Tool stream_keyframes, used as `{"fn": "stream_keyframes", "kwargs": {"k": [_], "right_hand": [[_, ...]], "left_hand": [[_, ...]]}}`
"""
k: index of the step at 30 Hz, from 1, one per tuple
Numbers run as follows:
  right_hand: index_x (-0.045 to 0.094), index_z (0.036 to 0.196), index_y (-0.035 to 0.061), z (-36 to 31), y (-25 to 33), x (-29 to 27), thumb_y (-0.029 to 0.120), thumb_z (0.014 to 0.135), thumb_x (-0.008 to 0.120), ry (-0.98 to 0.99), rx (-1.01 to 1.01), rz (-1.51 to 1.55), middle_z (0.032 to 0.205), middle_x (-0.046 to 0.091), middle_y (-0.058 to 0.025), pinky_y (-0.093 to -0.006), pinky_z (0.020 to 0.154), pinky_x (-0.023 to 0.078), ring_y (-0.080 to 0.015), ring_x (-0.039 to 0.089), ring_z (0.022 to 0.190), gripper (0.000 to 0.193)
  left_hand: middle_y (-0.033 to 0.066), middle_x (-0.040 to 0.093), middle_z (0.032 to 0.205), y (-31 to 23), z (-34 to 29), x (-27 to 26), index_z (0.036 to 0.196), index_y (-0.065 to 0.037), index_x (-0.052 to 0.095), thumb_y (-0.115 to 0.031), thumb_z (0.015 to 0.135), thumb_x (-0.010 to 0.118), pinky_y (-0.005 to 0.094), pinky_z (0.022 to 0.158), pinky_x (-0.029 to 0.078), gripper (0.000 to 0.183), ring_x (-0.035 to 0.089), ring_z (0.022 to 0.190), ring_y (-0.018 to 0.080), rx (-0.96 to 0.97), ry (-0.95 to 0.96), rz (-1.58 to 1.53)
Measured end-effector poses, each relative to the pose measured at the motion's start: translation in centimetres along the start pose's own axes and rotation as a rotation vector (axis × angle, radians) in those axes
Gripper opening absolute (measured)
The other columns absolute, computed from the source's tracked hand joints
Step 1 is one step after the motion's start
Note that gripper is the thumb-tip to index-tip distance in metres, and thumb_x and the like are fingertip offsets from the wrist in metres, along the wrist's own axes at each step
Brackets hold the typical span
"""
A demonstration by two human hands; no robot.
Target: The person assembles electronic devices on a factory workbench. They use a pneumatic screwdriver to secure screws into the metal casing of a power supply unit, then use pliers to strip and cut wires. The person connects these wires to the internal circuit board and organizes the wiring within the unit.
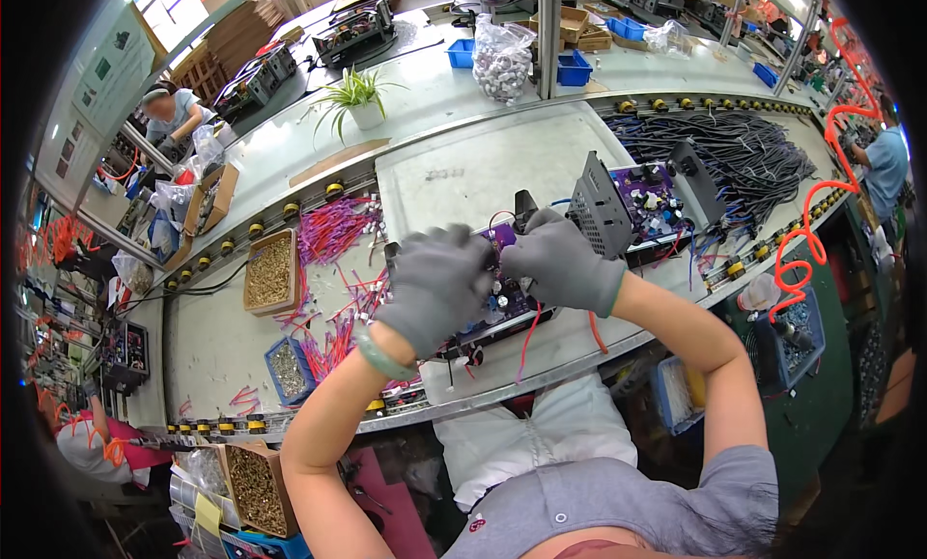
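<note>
Both hands wear grey gloves and meet over an open electronics unit with a purple circuit board (509,296) at the bench's front edge. My left hand (435,281) lies over the unit's left part, fingers bent toward the board; their tips are blurred and partly hidden. My right hand (562,265) is closed above the board's right part, fingers pressed together, and whatever is in them cannot be made out. A red wire (530,342) hangs over the unit's front side. Right of it stands a second unit with a black vented panel (601,208) and a purple board (649,194).
Left are pink-purple wires (333,233), a box of brass-coloured parts (271,272) and a blue bin (290,370). Black cables (719,158) pile up at the back right. An orange coiled hose (806,226) hangs at the right. A potted plant (365,113) stands behind. Co-workers sit farther off.
</note>
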State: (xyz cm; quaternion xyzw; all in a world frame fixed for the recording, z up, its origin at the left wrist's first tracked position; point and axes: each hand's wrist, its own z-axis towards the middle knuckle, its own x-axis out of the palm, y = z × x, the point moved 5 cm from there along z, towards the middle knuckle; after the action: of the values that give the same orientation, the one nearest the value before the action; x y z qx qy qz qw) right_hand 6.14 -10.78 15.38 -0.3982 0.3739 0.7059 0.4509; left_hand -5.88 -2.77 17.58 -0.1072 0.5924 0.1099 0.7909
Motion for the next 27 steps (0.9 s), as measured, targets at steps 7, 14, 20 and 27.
{"fn": "stream_keyframes", "kwargs": {"k": [7, 14, 20, 27], "right_hand": [[0.061, 0.068, 0.0128, 2.8, 0.1, 2.0, 0.009, 0.068, 0.064, 0.337, -0.104, -0.235, 0.059, 0.060, -0.0046, -0.0391, 0.088, 0.046, -0.0265, 0.063, 0.065, 0.005], [0.061, 0.072, 0.0125, 2.8, 0.1, 2.2, 0.010, 0.068, 0.065, 0.369, -0.112, -0.165, 0.061, 0.060, -0.0038, -0.0389, 0.087, 0.046, -0.0241, 0.064, 0.068, 0.006], [0.064, 0.075, 0.0140, 2.3, -0.4, 2.0, 0.007, 0.067, 0.065, 0.309, -0.011, -0.068, 0.064, 0.061, -0.0024, -0.0382, 0.085, 0.046, -0.0237, 0.064, 0.068, 0.011], [0.066, 0.077, 0.0141, 2.6, -0.5, 1.9, 0.007, 0.065, 0.068, 0.404, 0.000, -0.042, 0.066, 0.063, -0.0014, -0.0379, 0.087, 0.046, -0.0239, 0.064, 0.073, 0.014]], "left_hand": [[0.0069, 0.070, 0.098, 6.4, -2.4, 2.7, 0.093, -0.012, 0.074, -0.027, 0.081, 0.070, 0.0431, 0.098, 0.042, 0.019, 0.059, 0.109, 0.0309, -0.305, -0.035, -0.205], [0.0069, 0.069, 0.093, 6.2, -2.6, 2.4, 0.090, -0.012, 0.074, -0.026, 0.081, 0.071, 0.0431, 0.099, 0.042, 0.017, 0.059, 0.108, 0.0305, -0.329, -0.123, -0.331], [0.0089, 0.068, 0.089, 6.1, -2.9, 1.9, 0.087, -0.007, 0.073, -0.017, 0.079, 0.069, 0.0402, 0.088, 0.047, 0.013, 0.060, 0.099, 0.0278, -0.272, -0.248, -0.369], [0.0110, 0.068, 0.091, 6.2, -2.6, 1.7, 0.088, -0.005, 0.073, -0.015, 0.080, 0.068, 0.0401, 0.087, 0.048, 0.014, 0.061, 0.098, 0.0282, -0.281, -0.245, -0.405]]}}
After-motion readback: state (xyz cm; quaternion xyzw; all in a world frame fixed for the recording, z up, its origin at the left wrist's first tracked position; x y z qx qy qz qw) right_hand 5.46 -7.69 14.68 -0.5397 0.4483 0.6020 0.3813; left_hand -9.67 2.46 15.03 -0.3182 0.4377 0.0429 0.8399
